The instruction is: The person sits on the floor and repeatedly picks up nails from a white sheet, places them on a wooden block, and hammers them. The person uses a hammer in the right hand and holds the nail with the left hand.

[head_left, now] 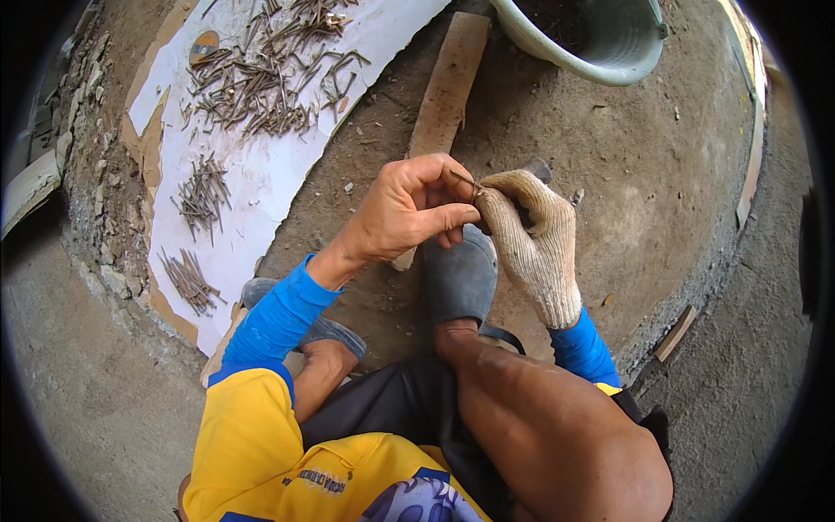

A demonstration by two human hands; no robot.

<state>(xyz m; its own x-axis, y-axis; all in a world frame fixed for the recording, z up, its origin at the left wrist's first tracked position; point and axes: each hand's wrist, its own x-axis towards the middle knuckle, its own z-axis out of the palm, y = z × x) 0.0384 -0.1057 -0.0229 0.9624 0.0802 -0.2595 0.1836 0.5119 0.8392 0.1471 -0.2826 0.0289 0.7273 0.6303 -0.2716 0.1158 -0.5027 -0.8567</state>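
My bare left hand (421, 202) pinches a thin rusty nail (463, 176) between its fingers. My right hand (535, 241), in a knitted cotton glove, has its fingertips closed at the nail's other end, so both hands meet there. Behind the glove a dark metal piece (538, 168) juts out, perhaps a tool's head; whether the glove also grips it I cannot tell. Under my hands runs a narrow wooden board (450, 85) on the dirt, partly hidden by my left hand. On a white sheet (261, 189) to the left lies a large heap of bent, rusty nails (254, 91).
Nearer me on the sheet are two smaller piles of straighter nails (202, 196), (190, 280). A worn disc (204, 47) lies by the heap. A pale bucket (613, 52) with dark contents stands at top right. Broken masonry (98, 176) edges the left side. My shoe (460, 274) is below my hands.
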